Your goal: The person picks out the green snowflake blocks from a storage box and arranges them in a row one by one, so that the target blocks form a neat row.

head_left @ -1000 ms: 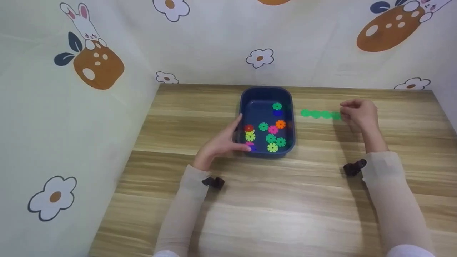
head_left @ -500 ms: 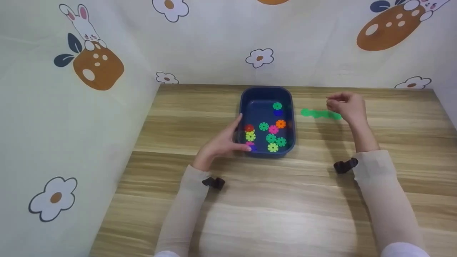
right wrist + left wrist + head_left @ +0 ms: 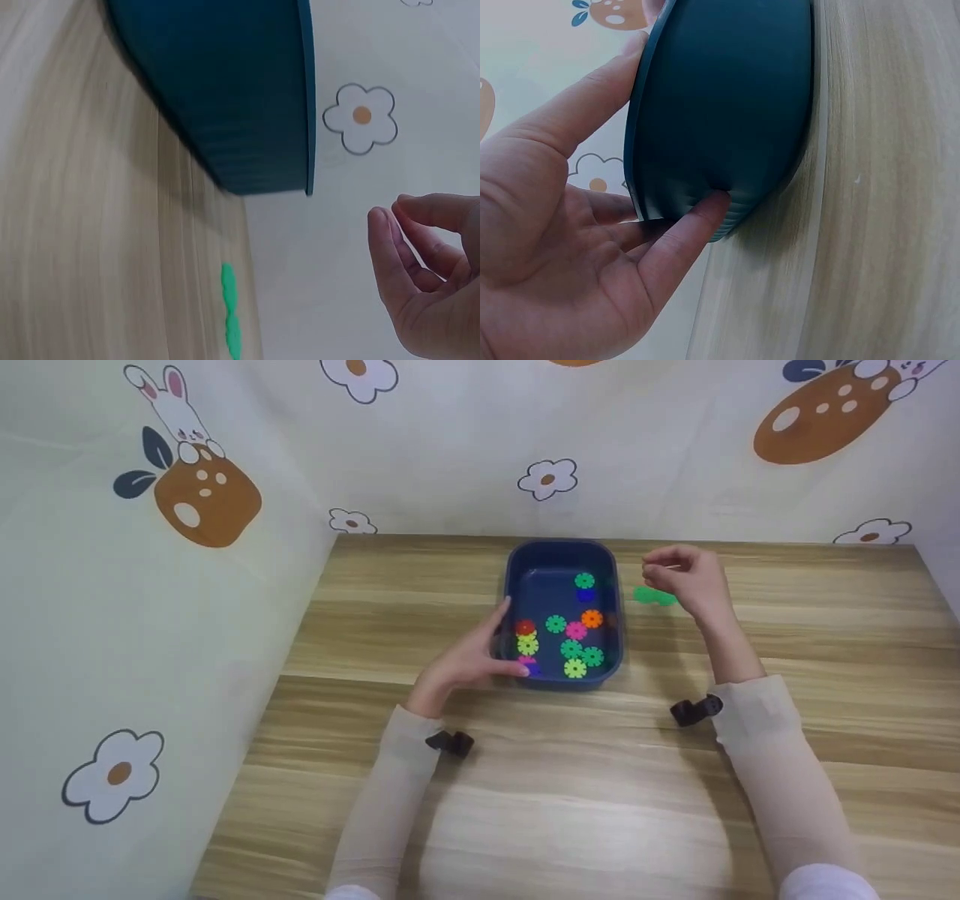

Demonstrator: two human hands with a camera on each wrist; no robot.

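My left hand [image 3: 466, 660] grips the near left corner of a dark blue plastic box [image 3: 512, 556]. The thumb reaches over the rim in the head view, and fingers press the outer wall in the left wrist view. Inside lie several notched plastic discs, among them an orange disc [image 3: 592, 619], a red disc [image 3: 525, 627] and a green disc [image 3: 584, 580]. My right hand [image 3: 691, 581] hovers right of the box with bent fingers, nothing visible between them. Partly behind it, a row of green discs [image 3: 654, 596] lies on the table, its right part hidden.
The wooden table [image 3: 360, 585] meets a patterned cloth wall [image 3: 450, 450] behind the box and another at the left. A small black camera [image 3: 696, 710] sits on the right sleeve, another black camera [image 3: 451, 743] on the left.
My right hand has left the right end of the green row and moved left, toward the box, staying raised. The left hand and the box have stayed in place.
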